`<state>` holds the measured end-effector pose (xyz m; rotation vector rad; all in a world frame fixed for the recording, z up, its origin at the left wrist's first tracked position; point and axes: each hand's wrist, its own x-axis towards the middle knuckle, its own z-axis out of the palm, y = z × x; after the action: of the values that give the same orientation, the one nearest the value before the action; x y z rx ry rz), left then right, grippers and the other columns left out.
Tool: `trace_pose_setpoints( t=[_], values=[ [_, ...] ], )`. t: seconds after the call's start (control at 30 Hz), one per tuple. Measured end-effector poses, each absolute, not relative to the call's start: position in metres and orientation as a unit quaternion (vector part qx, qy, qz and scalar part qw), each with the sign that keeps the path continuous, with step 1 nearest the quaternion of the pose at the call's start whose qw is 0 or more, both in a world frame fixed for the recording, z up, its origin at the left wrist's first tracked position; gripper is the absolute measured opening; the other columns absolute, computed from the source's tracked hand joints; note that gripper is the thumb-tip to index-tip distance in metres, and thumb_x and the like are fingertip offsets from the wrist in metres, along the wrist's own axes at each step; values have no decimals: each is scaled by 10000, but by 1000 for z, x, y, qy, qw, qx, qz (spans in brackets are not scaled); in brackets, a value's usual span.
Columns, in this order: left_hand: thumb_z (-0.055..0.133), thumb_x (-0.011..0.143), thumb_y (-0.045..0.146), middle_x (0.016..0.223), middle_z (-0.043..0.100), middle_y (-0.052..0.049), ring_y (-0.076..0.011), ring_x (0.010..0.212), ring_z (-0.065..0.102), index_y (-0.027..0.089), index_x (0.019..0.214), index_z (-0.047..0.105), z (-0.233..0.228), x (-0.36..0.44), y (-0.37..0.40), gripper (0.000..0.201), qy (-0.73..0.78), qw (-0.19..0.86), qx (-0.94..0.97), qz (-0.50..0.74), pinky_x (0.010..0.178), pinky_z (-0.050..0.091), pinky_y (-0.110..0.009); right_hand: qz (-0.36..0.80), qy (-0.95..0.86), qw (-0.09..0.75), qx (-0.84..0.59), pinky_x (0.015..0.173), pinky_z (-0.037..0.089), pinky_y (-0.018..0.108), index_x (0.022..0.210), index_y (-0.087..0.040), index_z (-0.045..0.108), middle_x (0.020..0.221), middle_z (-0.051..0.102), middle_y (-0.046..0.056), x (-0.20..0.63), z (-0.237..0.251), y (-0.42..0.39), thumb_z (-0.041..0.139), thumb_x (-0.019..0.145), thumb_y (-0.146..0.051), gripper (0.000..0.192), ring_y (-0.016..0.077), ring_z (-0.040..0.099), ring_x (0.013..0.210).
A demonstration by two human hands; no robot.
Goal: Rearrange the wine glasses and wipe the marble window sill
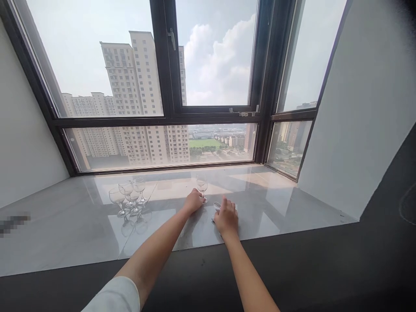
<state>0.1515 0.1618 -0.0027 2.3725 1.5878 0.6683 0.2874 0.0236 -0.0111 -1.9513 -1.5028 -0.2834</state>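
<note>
"Two hands are at work; what does each have?"

"The left hand [194, 201] seems to pinch a wine glass [202, 184] low down, by its stem or foot. The right hand [226, 218], just beside it, is half curled over a small pale object [216, 206]. Whether it grips that or only rests on it, I cannot tell, nor what the thing is."

"And the glass, is it upright?"

"Yes, on the glossy sill [81, 236], bowl uppermost. I see no drink in it."

"What worries you?"

"A low hold leaves the bowl unsupported, so a sideways tug could tip it. The right hand is near as well; a careless sweep might knock it. The surface looks hard and slick, so a toppled glass would probably chip."

"Could anything drop off?"

"The pale object, perhaps: it lies closer to the front edge than the glass does, and a push toward the body might send it over."

"Anything further out?"

"Well to the left, a cluster of stemmed glasses [116, 197], at least three, stands close together. Nothing shows inside those bowls either. Bumping one could set its neighbours clinking. Behind everything runs a dark window frame [208, 116]."
</note>
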Motion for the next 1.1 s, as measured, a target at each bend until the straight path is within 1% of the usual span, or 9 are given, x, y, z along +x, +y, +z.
trace_pose_setpoints(
  t=[0.17, 0.33, 0.43, 0.53, 0.63, 0.73, 0.9, 1.0, 1.1],
  values=[
    [630, 834, 363, 1152, 663, -61, -201, 954, 615, 215, 880, 747, 0, 151, 160, 195, 531, 106, 810, 224, 802, 423, -270, -102, -572, 325, -746, 861, 397, 341, 1365, -149, 404, 1157, 562, 126, 288, -12, 24, 478, 816, -123, 555, 266, 468, 1094],
    [596, 860, 376, 1158, 661, -67, -209, 926, 627, 209, 870, 732, -1, 152, 157, 215, 535, 80, 813, 218, 758, 419, -283, -105, -573, 330, -743, 849, 409, 344, 1364, -144, 405, 1166, 569, 128, 289, -13, 25, 466, 812, -124, 556, 267, 465, 1096],
    [598, 853, 413, 1178, 649, -74, -212, 926, 627, 206, 878, 725, 1, 154, 154, 244, 534, 87, 814, 213, 750, 418, -284, -102, -577, 328, -741, 840, 416, 354, 1364, -138, 408, 1171, 570, 138, 289, -14, 25, 465, 816, -132, 550, 272, 467, 1092],
    [634, 815, 450, 1250, 614, -76, -213, 952, 625, 210, 974, 717, 9, 151, 151, 299, 547, 105, 807, 194, 759, 420, -271, -96, -581, 330, -738, 841, 416, 359, 1365, -138, 406, 1186, 568, 142, 290, -14, 26, 460, 816, -132, 552, 275, 465, 1102],
    [641, 804, 447, 1288, 582, -74, -215, 956, 629, 227, 1086, 688, 18, 137, 145, 362, 555, 97, 805, 183, 766, 425, -271, -84, -578, 332, -741, 843, 414, 354, 1360, -145, 406, 1214, 564, 139, 291, -13, 26, 466, 812, -140, 550, 278, 462, 1119],
    [606, 830, 429, 1190, 621, -66, -212, 924, 632, 237, 1066, 688, 23, 105, 136, 315, 550, 70, 812, 180, 756, 429, -279, -78, -575, 329, -745, 838, 411, 348, 1356, -144, 404, 1227, 563, 139, 293, -12, 25, 462, 821, -160, 537, 280, 460, 1125],
    [597, 822, 418, 917, 692, -50, -211, 847, 626, 227, 902, 706, 21, 16, 106, 234, 591, 60, 789, 156, 716, 413, -283, -79, -582, 322, -742, 821, 406, 347, 1358, -129, 392, 1213, 571, 138, 295, -12, 23, 444, 836, -195, 529, 285, 455, 1110],
    [573, 827, 409, 881, 697, -66, -221, 846, 625, 217, 820, 698, 17, -47, 84, 230, 650, 15, 743, 156, 710, 403, -292, -78, -586, 321, -740, 805, 407, 352, 1361, -141, 389, 1193, 580, 134, 298, -15, 24, 433, 848, -222, 522, 288, 460, 1103],
    [553, 836, 412, 877, 705, -85, -234, 850, 632, 211, 791, 684, 15, -100, 67, 244, 716, -16, 678, 163, 691, 397, -294, -82, -590, 325, -734, 799, 409, 362, 1349, -140, 398, 1170, 587, 137, 301, -20, 28, 440, 850, -245, 511, 294, 467, 1082]
  ],
)
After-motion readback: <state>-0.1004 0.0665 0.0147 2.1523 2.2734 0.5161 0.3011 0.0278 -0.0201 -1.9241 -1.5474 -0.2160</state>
